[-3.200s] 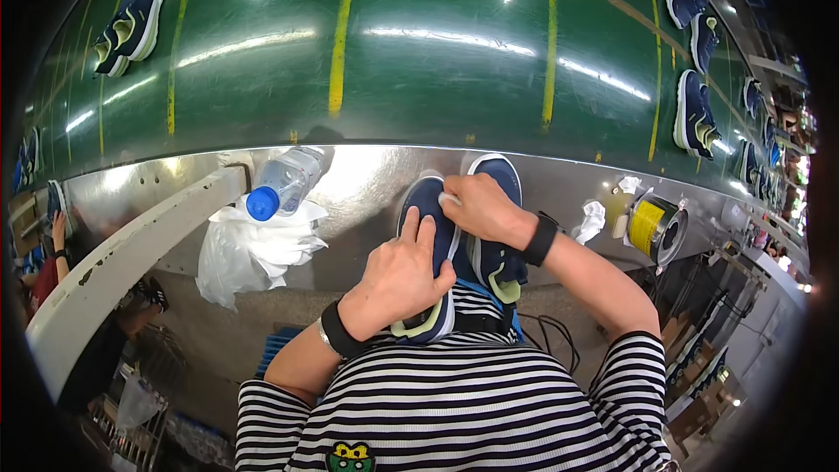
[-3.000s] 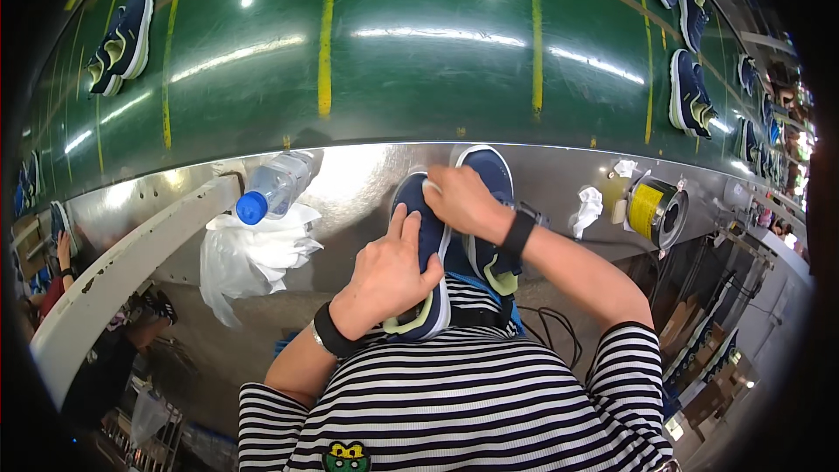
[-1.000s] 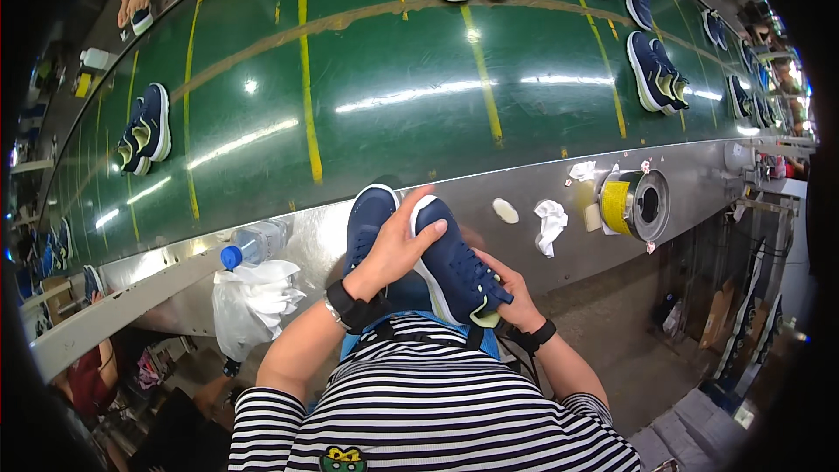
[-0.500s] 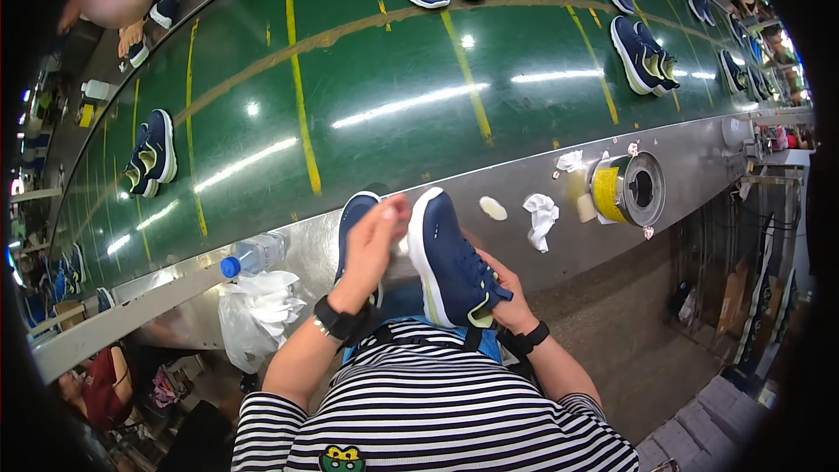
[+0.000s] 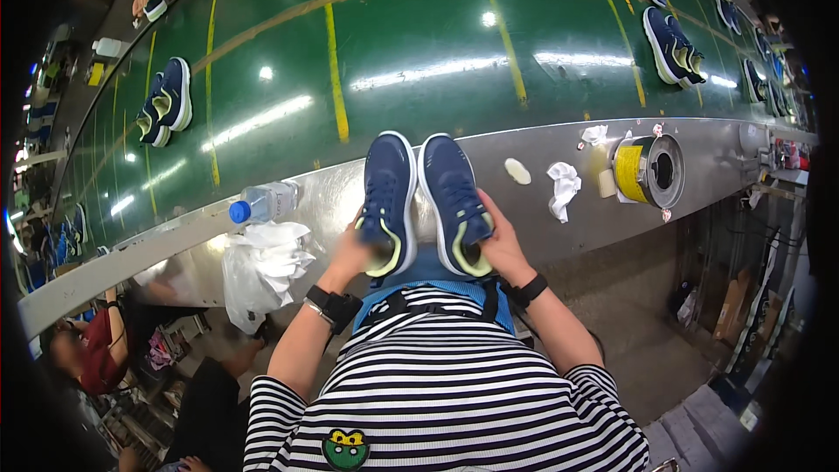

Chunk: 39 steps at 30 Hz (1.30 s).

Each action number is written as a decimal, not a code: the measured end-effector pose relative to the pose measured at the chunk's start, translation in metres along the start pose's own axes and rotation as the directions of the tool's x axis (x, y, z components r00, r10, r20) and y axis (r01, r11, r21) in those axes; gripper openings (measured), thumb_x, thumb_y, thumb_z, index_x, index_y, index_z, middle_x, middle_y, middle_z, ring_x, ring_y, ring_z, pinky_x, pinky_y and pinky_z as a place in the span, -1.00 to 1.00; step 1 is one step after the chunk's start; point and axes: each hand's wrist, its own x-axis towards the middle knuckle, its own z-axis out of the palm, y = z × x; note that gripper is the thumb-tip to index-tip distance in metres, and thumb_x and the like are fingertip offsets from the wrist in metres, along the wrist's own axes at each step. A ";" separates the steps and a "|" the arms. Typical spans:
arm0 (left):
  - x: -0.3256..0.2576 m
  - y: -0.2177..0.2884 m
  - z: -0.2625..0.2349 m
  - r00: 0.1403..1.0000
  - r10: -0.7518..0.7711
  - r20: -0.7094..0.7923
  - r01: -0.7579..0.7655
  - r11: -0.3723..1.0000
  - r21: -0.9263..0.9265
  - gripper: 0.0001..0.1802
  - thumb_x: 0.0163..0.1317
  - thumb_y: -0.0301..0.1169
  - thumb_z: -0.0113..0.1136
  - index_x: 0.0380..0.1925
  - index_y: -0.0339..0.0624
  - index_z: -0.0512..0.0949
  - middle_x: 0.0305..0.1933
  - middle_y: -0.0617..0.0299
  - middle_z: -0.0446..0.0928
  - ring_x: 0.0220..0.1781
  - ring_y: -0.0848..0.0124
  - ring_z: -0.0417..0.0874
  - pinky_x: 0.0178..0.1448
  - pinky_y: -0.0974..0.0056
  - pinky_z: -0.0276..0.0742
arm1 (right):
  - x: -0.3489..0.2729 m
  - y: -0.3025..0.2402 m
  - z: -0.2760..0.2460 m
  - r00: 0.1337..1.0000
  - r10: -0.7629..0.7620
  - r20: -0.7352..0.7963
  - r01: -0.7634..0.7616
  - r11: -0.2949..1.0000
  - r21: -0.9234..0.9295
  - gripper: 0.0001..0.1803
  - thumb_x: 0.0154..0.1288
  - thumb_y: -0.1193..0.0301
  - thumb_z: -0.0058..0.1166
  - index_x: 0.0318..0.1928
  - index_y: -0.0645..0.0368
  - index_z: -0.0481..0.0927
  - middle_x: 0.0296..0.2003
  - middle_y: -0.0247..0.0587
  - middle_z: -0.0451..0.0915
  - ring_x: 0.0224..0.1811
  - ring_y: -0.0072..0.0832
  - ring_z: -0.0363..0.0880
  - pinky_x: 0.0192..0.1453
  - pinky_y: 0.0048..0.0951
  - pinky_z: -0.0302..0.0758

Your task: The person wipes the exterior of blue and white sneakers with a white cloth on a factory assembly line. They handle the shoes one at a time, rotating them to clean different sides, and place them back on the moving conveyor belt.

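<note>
Left hand (image 5: pixel 350 255): closed on the heel of the left shoe (image 5: pixel 387 201); it is blurred, so the fingers cannot be made out one by one. A black wristband sits on the wrist below it.
Right hand (image 5: pixel 501 245): wrapped around the heel of the right shoe (image 5: pixel 454 201), thumb on the inner side, black wristband on the wrist.
Pair of shoes: dark blue with pale yellow-green heel linings and white sole edges, held side by side and almost touching, toes pointing away from the hands, resting over the metal edge of the bench (image 5: pixel 559 210).
Water bottle (image 5: pixel 262 204): clear plastic with a blue cap, lying on its side on the bench, to the left of the left hand.
Plastic bag (image 5: pixel 262 267): white and crumpled, hanging just below the bottle, near the left hand.
Tape roll (image 5: pixel 647 170): fat yellow roll with a grey round core, on the bench well to the right of the right hand.
Crumpled tissue (image 5: pixel 564 185): white, between the right hand and the roll; a smaller white scrap lies just beyond it.
Pale oval pad (image 5: pixel 517 171): on the bench just beyond the right shoe.
Green belt (image 5: pixel 419 52): beyond the hands, with yellow lines, carrying more blue shoe pairs to the far left and far right.
</note>
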 end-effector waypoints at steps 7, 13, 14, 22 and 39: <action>-0.002 0.030 0.016 0.929 -0.335 0.160 0.371 0.822 -0.432 -0.63 0.07 -0.63 0.05 -0.06 -0.36 0.46 -0.11 0.07 0.55 -0.13 0.27 0.60 -0.03 0.25 0.53 | -0.011 0.015 -0.023 0.962 0.262 0.078 -0.269 0.858 0.438 -0.60 0.17 0.65 -0.11 0.06 0.28 0.45 -0.05 -0.17 0.55 -0.08 -0.40 0.56 0.01 -0.44 0.49; 0.004 0.021 0.005 0.922 -0.323 0.214 0.387 0.796 -0.465 -0.63 0.14 -0.63 -0.02 0.00 -0.42 0.43 -0.06 0.00 0.55 -0.15 0.22 0.64 -0.05 0.25 0.58 | 0.003 0.016 -0.023 0.949 0.311 0.059 -0.307 0.861 0.406 -0.60 0.17 0.63 -0.11 0.06 0.24 0.45 -0.05 -0.13 0.54 -0.04 -0.39 0.53 -0.01 -0.42 0.49; 0.006 0.008 0.008 0.925 -0.299 0.235 0.380 0.766 -0.519 -0.62 0.15 -0.62 -0.02 0.02 -0.42 0.42 -0.04 0.00 0.55 -0.14 0.23 0.64 -0.02 0.26 0.58 | 0.003 0.023 -0.034 0.957 0.278 0.085 -0.289 0.941 0.176 -0.63 0.22 0.57 -0.11 0.07 0.24 0.45 -0.03 -0.14 0.54 -0.02 -0.40 0.53 0.00 -0.43 0.48; -0.002 0.003 0.023 0.983 0.171 0.071 -0.065 0.676 -0.734 -0.46 -0.05 -0.76 0.14 0.03 -0.30 0.46 -0.14 0.17 0.58 -0.17 0.43 0.55 -0.15 0.32 0.51 | 0.006 0.027 -0.035 0.939 -0.009 0.343 -0.035 0.992 0.123 -0.53 0.37 0.37 -0.22 0.19 0.40 0.30 0.12 -0.04 0.43 0.08 -0.27 0.47 0.14 -0.31 0.46; -0.021 0.019 -0.004 0.783 0.539 -0.311 -0.561 0.828 0.020 -0.03 -0.07 -0.40 0.38 0.34 -0.25 0.06 0.36 -0.03 0.15 0.40 0.21 0.16 0.44 0.20 0.01 | 0.021 -0.002 -0.056 0.959 -0.123 0.254 0.143 0.988 -0.061 -0.61 0.23 0.51 -0.06 0.09 0.24 0.44 -0.04 -0.23 0.51 -0.02 -0.41 0.49 0.02 -0.39 0.48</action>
